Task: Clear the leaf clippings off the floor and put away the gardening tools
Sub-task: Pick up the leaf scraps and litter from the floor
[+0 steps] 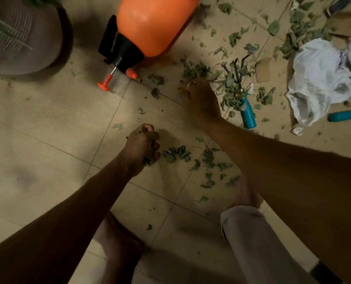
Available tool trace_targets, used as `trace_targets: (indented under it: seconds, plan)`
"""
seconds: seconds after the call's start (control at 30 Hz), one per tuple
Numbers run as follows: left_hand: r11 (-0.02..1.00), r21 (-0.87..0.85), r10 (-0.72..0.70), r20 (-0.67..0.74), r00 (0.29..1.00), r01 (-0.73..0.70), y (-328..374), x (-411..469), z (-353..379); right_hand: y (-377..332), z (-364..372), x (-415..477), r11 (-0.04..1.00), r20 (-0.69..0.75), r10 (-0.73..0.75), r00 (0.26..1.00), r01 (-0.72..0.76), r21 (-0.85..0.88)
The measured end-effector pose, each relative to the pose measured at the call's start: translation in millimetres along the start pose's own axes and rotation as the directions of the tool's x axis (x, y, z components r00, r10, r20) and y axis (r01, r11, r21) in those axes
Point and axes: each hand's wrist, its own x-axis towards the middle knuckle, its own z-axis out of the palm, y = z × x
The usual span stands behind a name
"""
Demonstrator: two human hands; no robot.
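Green leaf clippings [232, 93] lie scattered over the beige tiled floor [47, 124], thickest around a hand rake with a teal handle [247, 111]. My left hand [142, 144] is curled into a fist around a bunch of clippings, just left of a small pile [176, 153]. My right hand [199, 99] reaches forward with its fingers down on the floor beside the clippings near the rake; I cannot see whether it holds any. A second teal handle [346, 115] lies at the right edge.
An orange pressure sprayer [154, 23] lies on its side at the top centre. A brown plant pot [27, 37] stands at the top left. A crumpled white plastic bag [322, 78] and pieces of cardboard [262, 69] lie at the right. My bare feet [119, 242] are at the bottom.
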Motion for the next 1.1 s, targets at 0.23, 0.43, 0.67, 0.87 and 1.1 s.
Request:
trace_targets:
  seconds: [0.23, 0.43, 0.67, 0.87, 1.1]
  plan:
    - [0.995, -0.012, 0.102, 0.089, 0.991, -0.102, 12.3, -16.1, 29.2, 5.1, -30.9, -34.4, 0.399, 0.175, 0.562, 0.808, -0.45, 0.798]
    - [0.985, -0.057, 0.17, 0.249, 0.953, -0.161, 31.1, -33.7, 59.7, -3.2, -52.9, -80.0, 0.307, 0.396, 0.459, 0.795, -0.561, 0.769]
    - [0.99, 0.079, 0.082, 0.34, 0.937, -0.116, 19.6, -26.7, 85.4, 16.1, -72.8, -108.8, 0.559, 0.293, 0.39, 0.873, -0.477, 0.678]
    - [0.989, 0.093, 0.075, 0.32, 0.944, -0.111, 4.1, -6.6, 97.6, 106.6, -79.1, -57.2, 0.818, -0.165, 0.479, 0.862, -0.369, 0.441]
    - [0.992, 0.043, 0.095, 0.319, 0.943, -0.115, -14.3, 25.4, 110.6, 181.2, -92.8, 25.9, 0.898, -0.255, 0.429, 0.866, -0.44, 0.017]
